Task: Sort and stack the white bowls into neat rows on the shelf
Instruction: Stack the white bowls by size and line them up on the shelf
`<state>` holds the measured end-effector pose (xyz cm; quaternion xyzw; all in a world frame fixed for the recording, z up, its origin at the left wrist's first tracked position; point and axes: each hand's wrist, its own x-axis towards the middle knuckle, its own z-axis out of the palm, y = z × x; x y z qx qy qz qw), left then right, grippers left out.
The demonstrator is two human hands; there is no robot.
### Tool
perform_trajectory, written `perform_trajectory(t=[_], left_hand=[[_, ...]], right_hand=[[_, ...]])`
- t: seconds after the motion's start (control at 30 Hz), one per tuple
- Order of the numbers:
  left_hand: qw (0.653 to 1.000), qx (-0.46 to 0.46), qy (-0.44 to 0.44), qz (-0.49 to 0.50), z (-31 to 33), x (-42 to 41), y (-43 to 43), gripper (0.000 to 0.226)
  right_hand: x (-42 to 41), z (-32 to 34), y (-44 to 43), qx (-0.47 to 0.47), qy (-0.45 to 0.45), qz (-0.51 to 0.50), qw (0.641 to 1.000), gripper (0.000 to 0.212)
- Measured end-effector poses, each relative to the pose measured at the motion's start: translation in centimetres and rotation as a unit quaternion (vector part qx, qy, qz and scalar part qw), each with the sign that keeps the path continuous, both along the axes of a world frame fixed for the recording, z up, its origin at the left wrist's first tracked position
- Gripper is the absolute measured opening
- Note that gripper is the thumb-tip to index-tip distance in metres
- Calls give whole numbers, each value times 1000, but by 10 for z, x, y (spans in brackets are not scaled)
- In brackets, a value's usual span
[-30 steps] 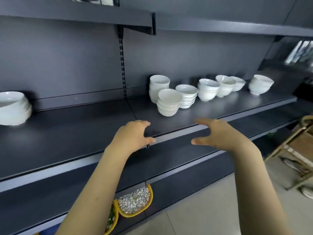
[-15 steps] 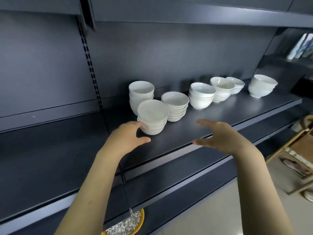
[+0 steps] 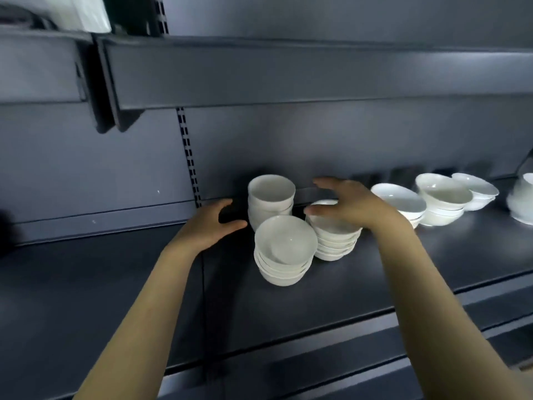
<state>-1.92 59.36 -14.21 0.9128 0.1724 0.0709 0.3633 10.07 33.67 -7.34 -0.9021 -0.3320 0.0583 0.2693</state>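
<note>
Stacks of white bowls stand on the dark grey shelf (image 3: 115,272). A tall stack (image 3: 271,197) is at the back, a front stack (image 3: 284,249) leans slightly, and a flatter stack (image 3: 334,241) sits to their right. My left hand (image 3: 207,226) is spread open just left of the tall stack, holding nothing. Above the flatter stack hovers my right hand (image 3: 352,206), fingers spread and pointing left toward the tall stack; whether it touches a bowl I cannot tell. More bowl stacks (image 3: 444,200) line the shelf to the right.
An upper shelf (image 3: 288,73) overhangs the bowls close above. A slotted upright (image 3: 189,157) runs down the back panel left of the stacks. A lower shelf edge (image 3: 375,342) juts out below my arms. Another white bowl (image 3: 522,203) sits at the far right edge.
Both hands have reached forward over the shelf, from its front edge to either side of the tall stack. The view has moved closer and the bowls now sit at centre.
</note>
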Motion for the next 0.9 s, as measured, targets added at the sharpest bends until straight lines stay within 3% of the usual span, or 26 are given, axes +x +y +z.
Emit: perform_trajectory(t=[0.13,0.23,0.43,0.6,0.9], left_hand=[[988,-143,-54,36,-19,16,2,80],[981,-179,-68,41,-32,31,2,75],[939,-342,-34,26,-51,56,2,84],[921,-384,-61,-23,-45,66,-10,46],[916,-391,-90,1,-47,38,0,57]], right_hand=[[39,-3,40,-26,42,75,996,81],[71,-20,60,-35,72,104,991,88],[86,-29,73,7,156,168,973,31],[99,-34,80,33,249,167,954,38],[87,-38,97,45,294,179,938,49]])
